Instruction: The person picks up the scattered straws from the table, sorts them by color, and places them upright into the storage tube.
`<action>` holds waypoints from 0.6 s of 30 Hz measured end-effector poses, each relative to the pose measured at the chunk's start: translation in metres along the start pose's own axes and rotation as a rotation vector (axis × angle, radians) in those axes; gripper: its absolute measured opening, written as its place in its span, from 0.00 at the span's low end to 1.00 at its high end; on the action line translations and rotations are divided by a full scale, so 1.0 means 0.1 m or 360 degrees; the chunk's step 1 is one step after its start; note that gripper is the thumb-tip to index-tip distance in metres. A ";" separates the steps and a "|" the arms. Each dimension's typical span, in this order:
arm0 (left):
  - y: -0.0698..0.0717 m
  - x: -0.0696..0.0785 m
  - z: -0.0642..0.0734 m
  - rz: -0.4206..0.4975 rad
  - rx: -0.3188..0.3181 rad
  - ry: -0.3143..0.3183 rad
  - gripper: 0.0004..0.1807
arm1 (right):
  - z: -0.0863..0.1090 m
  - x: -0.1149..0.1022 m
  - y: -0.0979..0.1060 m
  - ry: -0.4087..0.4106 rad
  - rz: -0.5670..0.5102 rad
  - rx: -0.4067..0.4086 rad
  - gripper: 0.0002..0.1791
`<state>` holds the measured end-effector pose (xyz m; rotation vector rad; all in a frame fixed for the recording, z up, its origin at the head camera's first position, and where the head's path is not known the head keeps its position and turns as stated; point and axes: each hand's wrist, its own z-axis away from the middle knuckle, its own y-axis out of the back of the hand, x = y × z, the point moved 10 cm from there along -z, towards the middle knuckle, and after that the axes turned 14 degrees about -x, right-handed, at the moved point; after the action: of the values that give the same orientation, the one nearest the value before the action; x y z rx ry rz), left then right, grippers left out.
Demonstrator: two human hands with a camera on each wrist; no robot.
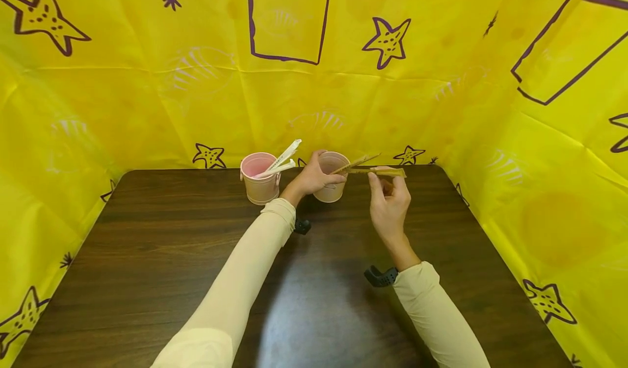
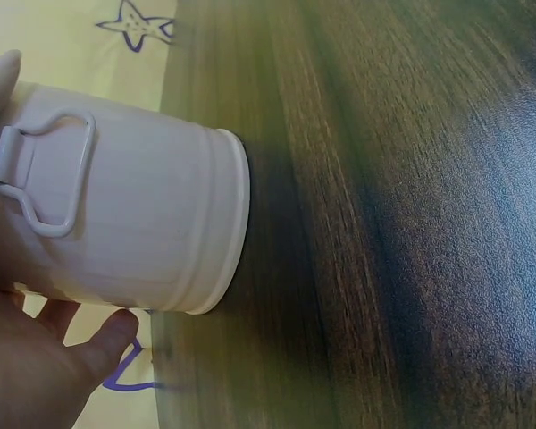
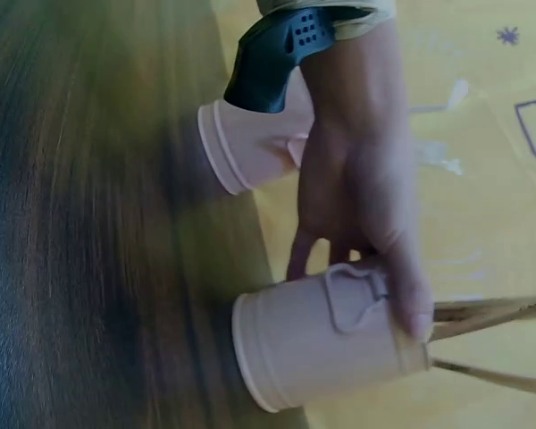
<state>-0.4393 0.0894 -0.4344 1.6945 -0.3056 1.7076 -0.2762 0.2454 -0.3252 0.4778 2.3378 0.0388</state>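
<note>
My left hand (image 1: 314,178) grips the right-hand pale pink bucket (image 1: 330,194) near its rim, thumb on the near side. The left wrist view shows this bucket (image 2: 152,201) upright on the table, its wire handle hanging. A brown paper-wrapped stick (image 1: 365,161) leans out of it to the right. My right hand (image 1: 391,201) pinches another brown paper-wrapped stick (image 1: 363,171) by its outer end, held nearly level at the rim. Whether that stick's inner end is inside the bucket, I cannot tell. In the right wrist view, brown sticks (image 3: 491,317) protrude from the bucket's mouth.
A second pink bucket (image 1: 261,191) stands to the left, holding white paper-wrapped sticks (image 1: 284,158). Both buckets are near the back edge of the dark wooden table (image 1: 196,237). A yellow sheet (image 1: 275,106) with drawn starfish rises behind and at both sides.
</note>
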 end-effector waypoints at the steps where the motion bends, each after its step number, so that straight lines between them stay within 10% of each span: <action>1: 0.00 0.00 0.00 0.0004 0.0003 -0.0002 0.61 | -0.02 0.04 -0.03 -0.0027 -0.0008 -0.0017 0.10; 18: 0.01 0.03 0.01 0.0019 0.0044 -0.0042 0.59 | -0.28 0.89 -0.57 -0.0637 0.0178 -0.0312 0.11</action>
<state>-0.4388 0.0894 -0.4316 1.7398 -0.3064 1.7063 -0.3721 0.2265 -0.3735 0.4695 1.8923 0.2049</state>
